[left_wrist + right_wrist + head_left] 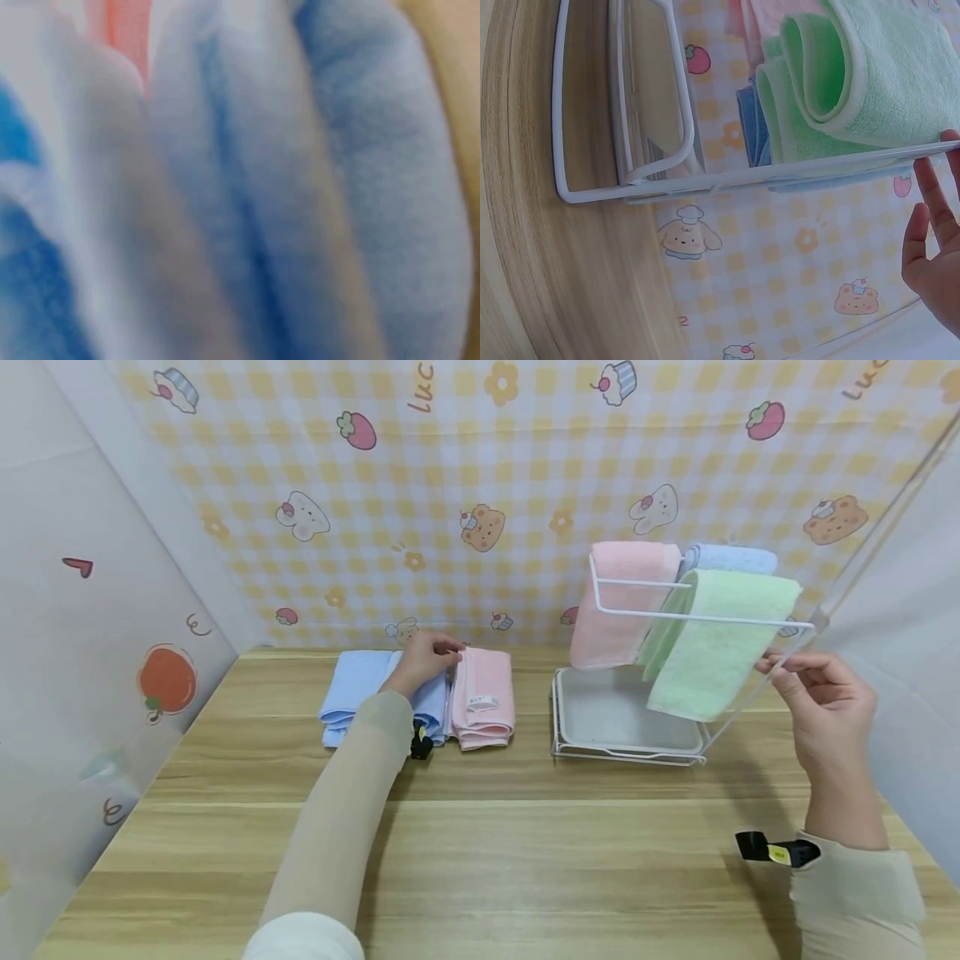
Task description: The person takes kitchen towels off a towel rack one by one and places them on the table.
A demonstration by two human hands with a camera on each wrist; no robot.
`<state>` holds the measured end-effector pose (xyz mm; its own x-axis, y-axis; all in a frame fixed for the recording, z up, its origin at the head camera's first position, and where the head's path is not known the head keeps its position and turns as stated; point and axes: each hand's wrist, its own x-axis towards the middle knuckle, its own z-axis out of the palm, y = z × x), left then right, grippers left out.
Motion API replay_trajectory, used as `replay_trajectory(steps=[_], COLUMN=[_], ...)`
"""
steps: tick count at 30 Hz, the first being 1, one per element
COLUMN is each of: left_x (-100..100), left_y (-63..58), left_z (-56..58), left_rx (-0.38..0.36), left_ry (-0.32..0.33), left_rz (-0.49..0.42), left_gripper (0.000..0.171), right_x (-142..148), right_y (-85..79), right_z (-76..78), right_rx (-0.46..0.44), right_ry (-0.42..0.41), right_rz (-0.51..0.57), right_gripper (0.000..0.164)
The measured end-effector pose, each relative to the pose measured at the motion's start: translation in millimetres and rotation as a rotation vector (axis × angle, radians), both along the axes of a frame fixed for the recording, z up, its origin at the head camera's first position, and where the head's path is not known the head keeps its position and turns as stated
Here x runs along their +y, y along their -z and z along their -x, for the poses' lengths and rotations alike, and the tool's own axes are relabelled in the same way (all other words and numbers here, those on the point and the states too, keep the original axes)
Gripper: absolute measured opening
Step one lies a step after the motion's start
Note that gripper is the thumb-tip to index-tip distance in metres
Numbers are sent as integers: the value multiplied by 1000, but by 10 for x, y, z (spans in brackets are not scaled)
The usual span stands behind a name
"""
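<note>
On the left, a folded blue towel (358, 681) stack lies beside a folded pink towel (487, 685) with a white label. My left hand (422, 664) is over the blue stack, its fingertips at the pink towel's back left corner. Close, blurred folds of blue towel (397, 165) fill the left wrist view. To the right stands a white wire rack (738, 625); a green towel (723, 643), a pink hanging towel (622, 610) and a blue hanging towel (735, 558) drape over its bars. My right hand (832, 710) touches the rack's right side bar with extended fingertips, thumb apart.
A pale grey tray (622, 706) sits in the rack's base. Behind the wooden table (555, 852) hangs a yellow checked cloth (420, 485) with cartoon prints. White sheets enclose both sides.
</note>
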<state>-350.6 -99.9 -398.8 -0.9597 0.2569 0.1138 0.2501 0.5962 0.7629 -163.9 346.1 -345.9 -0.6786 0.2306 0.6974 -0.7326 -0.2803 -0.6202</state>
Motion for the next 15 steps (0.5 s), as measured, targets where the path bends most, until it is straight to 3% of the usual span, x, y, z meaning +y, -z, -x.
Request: replay_trajectory(steps=[9, 15], left_x=[82, 224], left_y=[-218, -483], left_z=[-151, -303], left_rx=[-26, 63], left_ry=[-22, 51], left_rz=[-74, -138], left_gripper=[27, 31], right_x=[-26, -21], right_y=[-17, -11], right_z=[14, 11], right_rx=[-8, -23], right_ry=[-13, -3], right_rz=[8, 19], right_gripper=[18, 18])
